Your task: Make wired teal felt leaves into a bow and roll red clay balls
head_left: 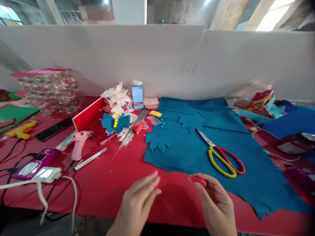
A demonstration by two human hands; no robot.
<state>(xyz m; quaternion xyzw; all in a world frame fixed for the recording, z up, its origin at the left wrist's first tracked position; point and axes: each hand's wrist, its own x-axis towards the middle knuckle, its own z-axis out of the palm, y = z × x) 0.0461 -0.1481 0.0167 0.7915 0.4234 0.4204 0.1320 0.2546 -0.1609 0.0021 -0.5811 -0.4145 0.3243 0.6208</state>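
Note:
My right hand (pixel 216 203) is near the front edge of the red table (pixel 110 183), its fingers pinched on a small red piece (pixel 198 180). My left hand (pixel 137 203) lies beside it with fingers stretched out and held together, tips close to the red surface; nothing shows in it. Just beyond both hands lies a large teal felt sheet (pixel 246 164) with cut teal flower shapes (pixel 157 141) on its left part. Red and yellow scissors (pixel 221 155) rest on the felt.
A pink glue gun (pixel 79 143), a white pen (pixel 90 158), thin wires (pixel 130 132), a felt butterfly (pixel 115 123), a phone (pixel 52 128), a power strip with cables (pixel 46 173) and clear cups (pixel 54 91) fill the left. White partition behind. Packets and blue felt (pixel 292 123) lie right.

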